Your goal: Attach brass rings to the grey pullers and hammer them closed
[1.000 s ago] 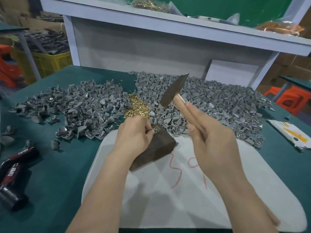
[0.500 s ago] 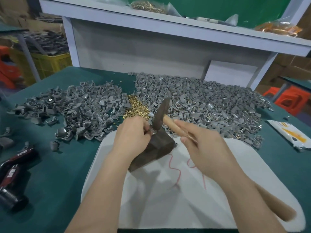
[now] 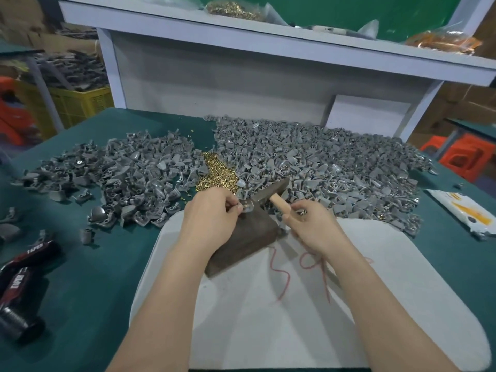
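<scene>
Left hand (image 3: 212,218): fingertips pinch one grey puller (image 3: 248,207) flat on the dark wooden block (image 3: 249,237). Right hand (image 3: 314,226): fingers curled round the hammer (image 3: 270,191) handle, its head on the block just right of the left fingertips. Brass rings (image 3: 217,174) heaped just beyond the left knuckles.

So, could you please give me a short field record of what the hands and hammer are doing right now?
left hand: pinches a grey puller on the dark block
right hand: grips the hammer by its wooden handle
hammer head: lowered beside the puller; contact unclear
brass rings: loose heap between two puller piles
dark block: lies on the white board
</scene>
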A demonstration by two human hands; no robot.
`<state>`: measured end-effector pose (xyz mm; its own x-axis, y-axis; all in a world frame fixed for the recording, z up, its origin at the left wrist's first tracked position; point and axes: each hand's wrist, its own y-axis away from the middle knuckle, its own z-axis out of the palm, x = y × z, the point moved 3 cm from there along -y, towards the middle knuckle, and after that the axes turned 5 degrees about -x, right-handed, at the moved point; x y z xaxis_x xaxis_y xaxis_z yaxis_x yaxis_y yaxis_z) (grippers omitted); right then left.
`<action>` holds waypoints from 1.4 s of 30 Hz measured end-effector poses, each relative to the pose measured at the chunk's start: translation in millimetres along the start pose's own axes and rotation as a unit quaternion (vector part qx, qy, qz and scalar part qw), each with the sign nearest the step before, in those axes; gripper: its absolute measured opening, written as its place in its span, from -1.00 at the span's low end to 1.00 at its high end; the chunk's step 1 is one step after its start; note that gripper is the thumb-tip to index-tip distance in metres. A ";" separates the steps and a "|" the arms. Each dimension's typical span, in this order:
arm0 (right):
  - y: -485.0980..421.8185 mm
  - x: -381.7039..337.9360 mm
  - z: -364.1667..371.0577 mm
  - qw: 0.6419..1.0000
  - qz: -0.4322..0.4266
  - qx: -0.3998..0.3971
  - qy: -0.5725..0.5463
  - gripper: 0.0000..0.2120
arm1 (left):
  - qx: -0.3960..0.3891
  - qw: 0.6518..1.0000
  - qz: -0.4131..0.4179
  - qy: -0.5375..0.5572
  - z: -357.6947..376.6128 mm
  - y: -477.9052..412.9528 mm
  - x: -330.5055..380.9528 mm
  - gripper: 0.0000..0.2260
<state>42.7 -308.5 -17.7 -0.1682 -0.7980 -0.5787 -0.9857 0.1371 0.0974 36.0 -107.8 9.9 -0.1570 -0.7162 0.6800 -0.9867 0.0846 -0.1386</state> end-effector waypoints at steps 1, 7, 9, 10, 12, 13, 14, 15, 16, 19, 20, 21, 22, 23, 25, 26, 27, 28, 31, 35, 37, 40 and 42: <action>2.3 -3.4 -2.8 0.998 -0.003 0.017 0.053 -0.74 | 0.000 1.000 0.000 0.004 0.3 -0.4 -0.2 -0.93; 23.2 -57.1 -12.4 0.979 -0.184 0.088 -0.001 -0.73 | 0.017 0.998 0.041 0.042 2.4 -1.7 3.1 -0.96; 20.2 -74.3 -0.1 0.979 -0.203 -0.002 -0.024 -0.86 | 0.037 0.996 0.059 0.049 2.9 -2.9 3.3 -0.94; 14.8 -79.2 0.4 0.979 -0.200 0.000 -0.042 -0.90 | 0.055 0.995 0.058 0.058 1.8 -3.9 2.2 -0.92; -2.2 -82.6 -13.0 0.976 -0.169 0.093 -0.096 -0.89 | 0.111 0.987 0.032 0.115 -4.4 -5.8 -2.1 -0.85; -13.4 -81.6 -24.5 0.971 -0.141 0.155 -0.117 -0.85 | 0.150 0.975 0.007 0.165 -9.3 -6.1 -5.6 -0.84; -24.8 -80.7 -35.3 0.966 -0.108 0.198 -0.123 -0.78 | 0.190 0.955 -0.023 0.229 -14.8 -5.9 -9.4 -0.85; -36.2 -80.0 -42.3 0.970 -0.069 0.209 -0.104 -0.67 | 0.228 0.925 -0.055 0.299 -19.9 -5.0 -13.9 -0.86; -46.1 -79.6 -43.2 0.980 -0.027 0.192 -0.051 -0.56 | 0.263 0.887 -0.086 0.370 -24.1 -3.4 -19.0 -0.86; -55.9 -97.2 -16.6 0.989 -0.044 0.115 0.087 -0.49 | 0.324 0.767 -0.158 0.531 -30.5 -1.8 -36.3 -0.83; -54.5 -108.5 -0.9 0.988 -0.098 0.087 0.087 -0.54 | 0.332 0.736 -0.173 0.564 -31.1 -2.1 -41.0 -0.82; -52.0 -120.8 16.0 0.984 -0.149 0.046 0.084 -0.60 | 0.339 0.712 -0.183 0.586 -30.9 -2.4 -44.6 -0.82; -51.5 -131.7 33.1 0.979 -0.183 -0.001 0.087 -0.64 | 0.346 0.698 -0.190 0.597 -30.5 -2.6 -47.3 -0.82; -53.0 -142.0 49.7 0.973 -0.200 -0.039 0.104 -0.65 | 0.353 0.690 -0.193 0.602 -30.1 -2.8 -48.8 -0.82; -60.8 -158.7 77.4 0.961 -0.203 -0.085 0.167 -0.58 | 0.361 0.681 -0.189 0.608 -29.7 -3.4 -49.6 -0.83; -65.3 -164.4 87.9 0.954 -0.194 -0.097 0.205 -0.54 | 0.363 0.679 -0.188 0.610 -29.5 -3.3 -49.6 -0.83; -69.5 -168.2 95.8 0.948 -0.177 -0.107 0.243 -0.51 | 0.365 0.677 -0.190 0.610 -29.1 -3.6 -49.9 -0.83; -73.5 -169.7 101.9 0.942 -0.157 -0.115 0.274 -0.49 | 0.366 0.677 -0.192 0.609 -28.7 -4.0 -50.4 -0.83; -78.0 -170.3 107.9 0.943 -0.136 -0.100 0.288 -0.50 | 0.367 0.677 -0.193 0.608 -27.2 -4.7 -50.7 -0.81; -76.8 -170.8 103.6 0.950 -0.161 -0.028 0.265 -0.69 | 0.366 0.681 -0.190 0.605 -25.6 -4.7 -50.1 -0.79; -75.7 -170.7 102.5 0.948 -0.165 -0.019 0.273 -0.72 | 0.364 0.683 -0.191 0.604 -25.2 -4.6 -49.5 -0.79; -74.2 -170.7 103.0 0.941 -0.182 -0.016 0.286 -0.74 | 0.364 0.687 -0.193 0.599 -25.9 -4.4 -48.1 -0.80; -73.9 -168.4 99.7 0.948 -0.186 -0.017 0.256 -0.78 | 0.363 0.691 -0.191 0.595 -26.5 -3.6 -46.5 -0.80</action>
<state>144.0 -125.7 -8.2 0.2215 -0.9690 -0.1090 -0.9750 -0.2223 -0.0050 45.8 -56.4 -2.1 -0.2402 0.5241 0.8171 -0.7523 -0.6325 0.1845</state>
